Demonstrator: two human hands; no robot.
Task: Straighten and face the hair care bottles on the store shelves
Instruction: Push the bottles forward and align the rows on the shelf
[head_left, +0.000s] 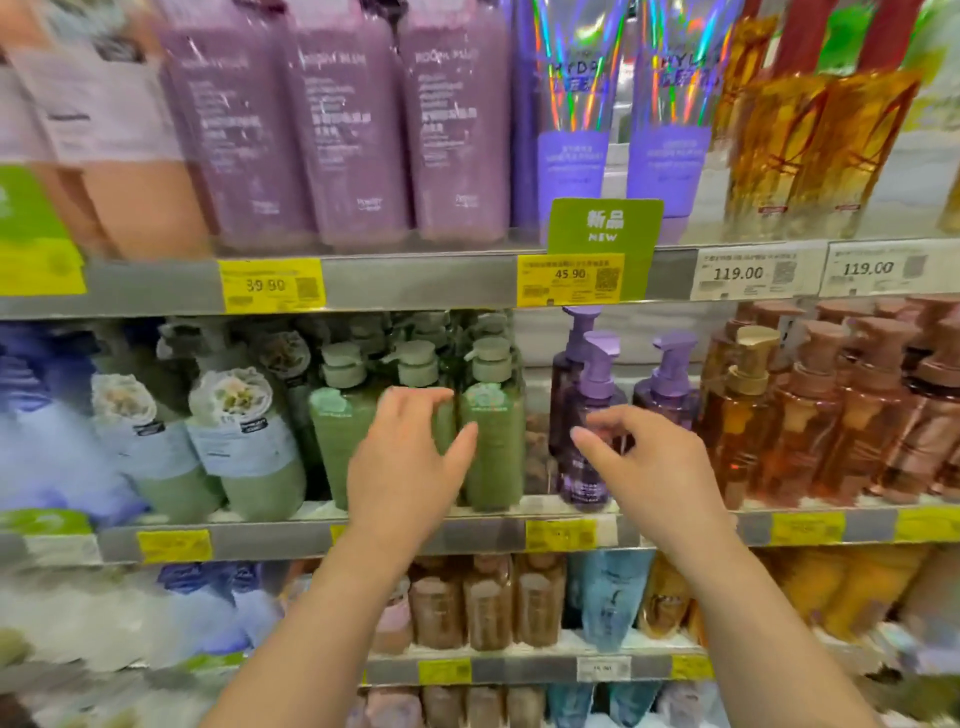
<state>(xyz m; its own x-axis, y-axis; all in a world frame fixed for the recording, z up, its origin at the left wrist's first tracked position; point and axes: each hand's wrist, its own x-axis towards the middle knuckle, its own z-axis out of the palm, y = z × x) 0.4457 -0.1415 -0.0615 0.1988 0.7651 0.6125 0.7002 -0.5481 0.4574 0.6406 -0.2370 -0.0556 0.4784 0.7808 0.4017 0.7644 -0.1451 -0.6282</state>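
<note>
Here both hands reach into the middle shelf (363, 538) of a store display. The left hand (410, 462) is cupped over the front of a green plastic pump bottle (449, 415), fingers curled over its shoulder and thumb spread toward the neighbouring green pump bottle (493, 441); whether it truly grips is hard to tell. The right hand (654, 462) is half open with loosely bent fingers, holding nothing, just in front of a dark purple pump bottle (587, 415). Amber-brown pump bottles (810, 415) stand to the right, and tall mauve bottles (343, 135) fill the shelf above.
</note>
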